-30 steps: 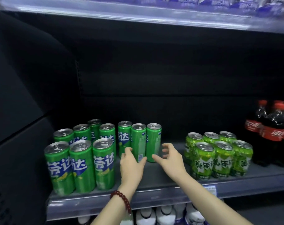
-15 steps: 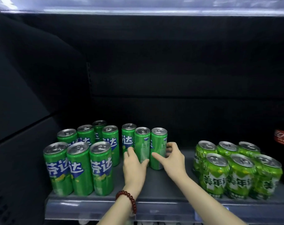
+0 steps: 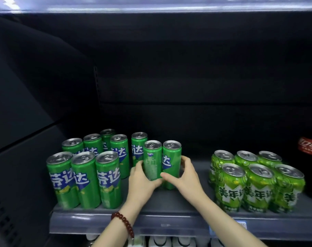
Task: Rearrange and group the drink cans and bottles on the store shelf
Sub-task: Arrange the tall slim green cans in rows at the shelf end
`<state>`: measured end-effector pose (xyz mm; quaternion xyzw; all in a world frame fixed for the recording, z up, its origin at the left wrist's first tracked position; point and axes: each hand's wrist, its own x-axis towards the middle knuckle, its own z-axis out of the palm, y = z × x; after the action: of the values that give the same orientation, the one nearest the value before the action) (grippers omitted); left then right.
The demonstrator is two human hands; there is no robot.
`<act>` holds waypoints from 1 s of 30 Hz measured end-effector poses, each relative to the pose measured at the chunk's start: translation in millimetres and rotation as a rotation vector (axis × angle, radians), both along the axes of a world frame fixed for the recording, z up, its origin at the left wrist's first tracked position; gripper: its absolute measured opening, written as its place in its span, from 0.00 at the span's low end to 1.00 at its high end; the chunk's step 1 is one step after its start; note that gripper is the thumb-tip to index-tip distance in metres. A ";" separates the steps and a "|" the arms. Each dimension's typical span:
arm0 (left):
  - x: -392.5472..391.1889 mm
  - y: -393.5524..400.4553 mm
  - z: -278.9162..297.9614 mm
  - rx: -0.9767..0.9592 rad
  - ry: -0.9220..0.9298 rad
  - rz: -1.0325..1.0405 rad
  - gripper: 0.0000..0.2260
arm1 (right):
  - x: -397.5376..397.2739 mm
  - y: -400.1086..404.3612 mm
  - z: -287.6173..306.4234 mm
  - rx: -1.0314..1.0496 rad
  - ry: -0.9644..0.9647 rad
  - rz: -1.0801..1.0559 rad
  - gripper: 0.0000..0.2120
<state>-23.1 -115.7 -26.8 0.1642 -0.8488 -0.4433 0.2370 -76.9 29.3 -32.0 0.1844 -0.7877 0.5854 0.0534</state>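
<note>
Two slim green Fanta cans stand side by side at mid shelf. My left hand (image 3: 142,179) grips the left can (image 3: 152,157) near its base, thumb in front. Around the right can (image 3: 172,155) curls my right hand (image 3: 184,175), fingers behind, thumb across the front. A third slim can (image 3: 138,145) stands just behind them to the left. Further left, several matching slim green cans (image 3: 84,177) stand in rows. On the right stands a cluster of several shorter lime-green cans (image 3: 258,186).
A grey shelf (image 3: 169,221) carries everything, with a raised front lip. A cola bottle (image 3: 310,147) shows at the far right edge. White bottle caps (image 3: 158,241) sit on the shelf below. Another shelf edge (image 3: 169,6) runs overhead. The back wall is dark.
Both hands reached to the two slim cans and closed around them. The two cans have come forward from the row, leaving the third behind. The camera moved closer and shifted left.
</note>
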 end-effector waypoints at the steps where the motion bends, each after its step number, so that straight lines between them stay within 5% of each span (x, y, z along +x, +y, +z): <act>1: -1.5 2.5 0.5 0.002 0.002 0.024 0.37 | 0.6 -4.0 2.0 0.013 0.005 -0.052 0.35; 8: 11.8 -6.7 -0.6 0.058 0.020 -0.066 0.34 | 6.4 4.2 4.1 0.002 -0.002 -0.045 0.24; 18: 56.5 -24.9 -6.4 0.265 -0.029 -0.329 0.32 | 31.1 18.2 -3.6 -0.105 -0.064 0.197 0.22; 24: 60.4 -0.6 -5.3 -0.018 0.024 -0.052 0.38 | 48.9 4.5 0.0 0.040 0.057 0.004 0.34; 30: 68.6 6.7 -10.0 -0.016 0.093 0.044 0.39 | 50.0 6.2 4.4 0.004 0.051 -0.012 0.24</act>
<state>45.5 -109.0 -36.8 0.1604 -0.8365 -0.4383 0.2870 -26.9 35.4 -27.6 0.1944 -0.7883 0.5787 0.0766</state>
